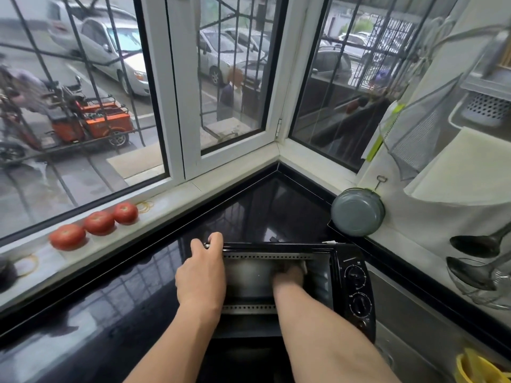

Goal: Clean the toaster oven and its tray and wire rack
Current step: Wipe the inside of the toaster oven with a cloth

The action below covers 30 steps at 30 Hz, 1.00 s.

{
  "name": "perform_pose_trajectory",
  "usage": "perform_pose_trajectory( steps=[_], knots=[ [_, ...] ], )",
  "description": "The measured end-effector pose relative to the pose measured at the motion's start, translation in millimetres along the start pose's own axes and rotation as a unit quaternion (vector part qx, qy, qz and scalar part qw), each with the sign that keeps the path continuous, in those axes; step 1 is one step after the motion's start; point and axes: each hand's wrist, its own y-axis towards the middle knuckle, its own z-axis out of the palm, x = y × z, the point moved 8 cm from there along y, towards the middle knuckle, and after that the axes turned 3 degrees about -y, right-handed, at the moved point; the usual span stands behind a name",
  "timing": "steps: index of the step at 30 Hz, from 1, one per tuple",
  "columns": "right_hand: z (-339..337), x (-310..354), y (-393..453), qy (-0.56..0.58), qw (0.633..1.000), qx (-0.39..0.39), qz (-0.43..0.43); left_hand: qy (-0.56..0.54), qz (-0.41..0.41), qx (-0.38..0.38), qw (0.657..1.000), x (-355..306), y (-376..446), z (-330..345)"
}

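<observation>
Toaster oven: a small black toaster oven (pixel 301 275) with two round dials on its right panel stands on the dark glossy countertop (pixel 116 322), in the corner under the window; its front faces the person and the inside is open to view.
Left hand: the left hand (pixel 201 277) rests on the upper left corner of the oven, with the fingers curled over the top edge and gripping it.
Right hand: the right hand (pixel 289 276) is inside the oven cavity, near the right side wall; it is blurred, so I cannot tell if the fingers are apart or closed on something.
Tray and wire rack: I cannot make them out inside the oven.
Window sill: three red tomatoes (pixel 98 223) lie in a row on the white sill (pixel 177 200), well apart from the oven, with thin rubber bands (pixel 145 207) just beside them.
Right wall: a grey round pot lid (pixel 357 212) hangs near the oven; two dark metal ladles (pixel 475 246) hang further right.
</observation>
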Motion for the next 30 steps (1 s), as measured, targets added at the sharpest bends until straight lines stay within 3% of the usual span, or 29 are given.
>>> perform_pose_trajectory(
  steps=[1,3,7,12,17,21,24,27,30],
  knots=[
    [-1.5,3.9,-3.7,-0.087,0.996,-0.012,0.010,-0.002,0.002,-0.001,1.000,-0.1,0.1,0.3],
    [-8.3,9.0,0.0,-0.144,0.989,-0.026,-0.004,-0.002,0.004,-0.002,1.000,0.5,0.4,0.8],
    [8.3,2.6,1.2,-0.128,0.989,0.048,0.050,-0.002,0.005,-0.007,1.000,0.5,-1.4,0.5],
    [9.9,8.2,-4.7,0.030,0.991,0.114,0.059,-0.004,0.008,-0.003,1.000,0.1,-1.4,0.0],
    [4.1,-1.8,-6.2,0.150,0.977,0.121,0.092,0.001,0.011,0.004,1.000,-0.6,-2.5,-1.2],
    [13.2,3.8,-10.4,0.143,0.976,0.129,0.100,-0.006,0.009,0.008,1.000,-0.6,-4.4,-0.9],
    [12.2,13.3,-10.7,0.038,0.990,0.115,0.071,-0.004,0.005,0.006,1.000,0.3,-4.7,-1.1],
    [7.9,10.3,-19.0,0.112,0.983,0.113,0.095,-0.007,0.004,0.002,1.000,-0.5,-4.0,-0.9],
    [5.4,6.3,-22.8,0.116,0.985,0.078,0.098,-0.011,-0.005,0.007,1.000,0.0,-4.1,-0.9]
  ],
)
